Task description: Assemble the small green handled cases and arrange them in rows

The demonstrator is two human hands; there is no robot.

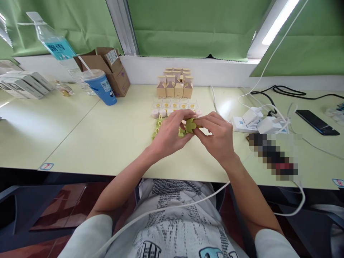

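My left hand and my right hand meet above the pale table, both closed on a small olive-green plastic piece held between the fingertips. More green pieces lie on the table just behind my left hand. Beyond them sits a row of small clear cups with yellow centres and a few pinkish-white round items. Further back stands a cluster of small tan cardboard boxes.
A blue lidded cup with a straw, a water bottle and an open cardboard box stand at the back left. White chargers on a power strip with cables lie at right, beside a black phone.
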